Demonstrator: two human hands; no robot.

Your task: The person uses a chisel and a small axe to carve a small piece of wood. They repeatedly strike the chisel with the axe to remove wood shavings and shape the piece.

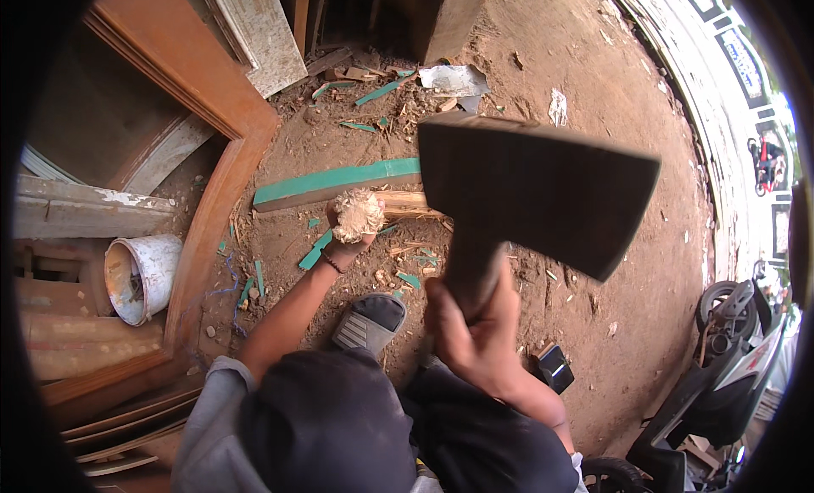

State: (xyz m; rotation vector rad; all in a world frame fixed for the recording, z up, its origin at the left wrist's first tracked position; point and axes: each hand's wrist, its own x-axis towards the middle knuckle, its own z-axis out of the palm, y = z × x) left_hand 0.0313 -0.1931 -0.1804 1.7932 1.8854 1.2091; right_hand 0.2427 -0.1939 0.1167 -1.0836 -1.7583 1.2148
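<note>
A hatchet (538,192) with a broad dark head is raised close to the camera, its blade toward the right. My right hand (476,328) is closed round its handle, just below the head. My left hand (354,245), with a dark bead bracelet at the wrist, is closed round a wooden stake (359,215) whose frayed, pale end faces up at me; the fingers are partly hidden behind it. Just beyond lies a split pale wood piece (403,205), partly covered by the hatchet. Alongside it, a plank with a green painted face (339,181) rests on the dirt.
Green and bare wood chips (407,279) litter the dirt ground. A brown wooden frame (212,264) leans at the left, beside a stained white bucket (144,277). My sandaled foot (370,322) is near the left hand. A small dark box (554,367) and a motorbike (721,383) are on the right.
</note>
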